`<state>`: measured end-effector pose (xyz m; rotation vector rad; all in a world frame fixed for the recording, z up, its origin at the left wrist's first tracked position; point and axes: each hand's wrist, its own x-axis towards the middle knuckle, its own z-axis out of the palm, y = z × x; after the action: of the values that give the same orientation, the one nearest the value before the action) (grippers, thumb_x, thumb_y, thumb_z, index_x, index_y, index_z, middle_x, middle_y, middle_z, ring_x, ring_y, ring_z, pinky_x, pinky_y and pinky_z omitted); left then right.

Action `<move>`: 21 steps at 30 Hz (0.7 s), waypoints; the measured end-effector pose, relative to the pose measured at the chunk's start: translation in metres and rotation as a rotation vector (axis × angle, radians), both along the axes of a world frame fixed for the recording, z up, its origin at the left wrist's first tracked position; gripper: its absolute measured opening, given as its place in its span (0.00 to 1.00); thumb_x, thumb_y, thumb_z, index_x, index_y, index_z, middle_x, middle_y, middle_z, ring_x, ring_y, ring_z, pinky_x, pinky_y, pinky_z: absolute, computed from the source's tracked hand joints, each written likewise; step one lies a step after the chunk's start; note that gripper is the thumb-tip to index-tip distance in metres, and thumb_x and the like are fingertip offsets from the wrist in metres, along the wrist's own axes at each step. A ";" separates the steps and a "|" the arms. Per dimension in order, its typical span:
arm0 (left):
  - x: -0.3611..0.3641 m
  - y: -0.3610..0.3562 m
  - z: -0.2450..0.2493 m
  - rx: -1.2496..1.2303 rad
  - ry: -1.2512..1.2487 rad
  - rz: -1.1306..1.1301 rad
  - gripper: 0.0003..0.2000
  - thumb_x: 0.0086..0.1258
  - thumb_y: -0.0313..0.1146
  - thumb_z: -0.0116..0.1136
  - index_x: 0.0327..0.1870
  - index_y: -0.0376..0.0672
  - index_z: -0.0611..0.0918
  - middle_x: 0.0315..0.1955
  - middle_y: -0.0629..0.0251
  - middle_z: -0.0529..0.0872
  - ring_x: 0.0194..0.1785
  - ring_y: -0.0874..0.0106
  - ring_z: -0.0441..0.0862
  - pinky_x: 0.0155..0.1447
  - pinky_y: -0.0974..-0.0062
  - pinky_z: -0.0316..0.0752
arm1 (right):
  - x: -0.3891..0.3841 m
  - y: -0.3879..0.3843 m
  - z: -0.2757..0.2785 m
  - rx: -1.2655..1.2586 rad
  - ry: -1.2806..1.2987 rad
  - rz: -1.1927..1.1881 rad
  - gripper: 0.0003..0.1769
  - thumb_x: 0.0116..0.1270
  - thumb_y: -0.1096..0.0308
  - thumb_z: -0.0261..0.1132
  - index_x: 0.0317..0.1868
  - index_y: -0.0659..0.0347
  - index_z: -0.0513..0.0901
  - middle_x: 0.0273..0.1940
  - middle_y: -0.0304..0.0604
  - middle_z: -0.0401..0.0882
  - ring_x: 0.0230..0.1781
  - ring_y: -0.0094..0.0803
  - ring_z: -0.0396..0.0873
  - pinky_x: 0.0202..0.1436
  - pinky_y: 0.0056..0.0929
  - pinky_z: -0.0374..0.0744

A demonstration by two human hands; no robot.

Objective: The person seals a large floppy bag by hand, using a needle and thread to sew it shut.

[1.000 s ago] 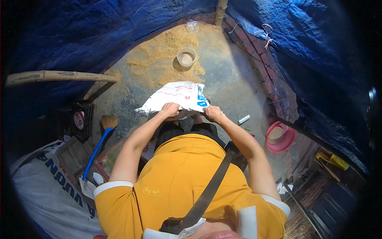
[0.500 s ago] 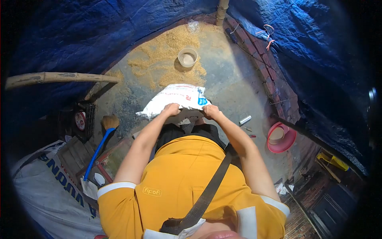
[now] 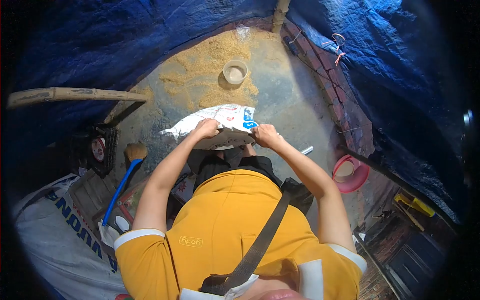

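A white sack (image 3: 222,116) with red and blue print hangs in front of my legs, gripped at its edge by both hands. My left hand (image 3: 207,128) is closed on the edge at the left. At the right, beside the blue printed mark, my right hand (image 3: 266,135) closes on the same edge. Between the hands the sack's near side sags, and its greyish inside or underside shows. Just past it, on the floor, spread grain (image 3: 200,62) lies around a translucent round tub (image 3: 235,72).
A blue-handled brush (image 3: 122,190) and a large printed sack (image 3: 70,235) lie at left. A pink basin (image 3: 361,175) with a round tan item stands at right, near a shiny cylinder (image 3: 306,150). Bamboo poles (image 3: 75,95) and blue tarpaulin (image 3: 380,55) border the space.
The hands have moved slightly apart, the left one leftward and up. The sack's near edge has lifted and opened, so more of its greyish side shows.
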<state>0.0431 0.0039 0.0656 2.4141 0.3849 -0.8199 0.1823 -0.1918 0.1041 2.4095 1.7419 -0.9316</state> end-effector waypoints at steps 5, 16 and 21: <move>-0.019 -0.014 -0.054 0.000 -0.035 0.157 0.15 0.47 0.33 0.55 0.37 0.40 0.76 0.33 0.49 0.78 0.41 0.57 0.76 0.46 0.66 0.70 | -0.002 -0.006 -0.066 0.068 0.075 -0.065 0.13 0.57 0.59 0.50 0.35 0.59 0.73 0.23 0.55 0.75 0.26 0.47 0.76 0.29 0.41 0.73; -0.079 0.015 -0.011 0.425 -0.233 0.014 0.40 0.35 0.45 0.68 0.54 0.45 0.63 0.44 0.56 0.70 0.52 0.61 0.65 0.59 0.50 0.51 | -0.024 0.006 -0.032 0.238 -0.287 0.048 0.18 0.57 0.64 0.50 0.49 0.54 0.67 0.44 0.49 0.67 0.48 0.38 0.64 0.48 0.42 0.61; -0.115 0.027 -0.042 0.336 0.065 0.220 0.23 0.39 0.37 0.64 0.40 0.41 0.72 0.34 0.54 0.77 0.43 0.58 0.74 0.51 0.60 0.65 | -0.036 0.013 -0.030 0.033 -0.163 0.014 0.13 0.56 0.65 0.51 0.42 0.56 0.70 0.40 0.46 0.71 0.45 0.38 0.68 0.46 0.39 0.65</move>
<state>-0.0716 0.0306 0.0236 2.5889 0.8582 -0.7868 0.1468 -0.1788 0.0739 2.4133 1.7271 -0.6880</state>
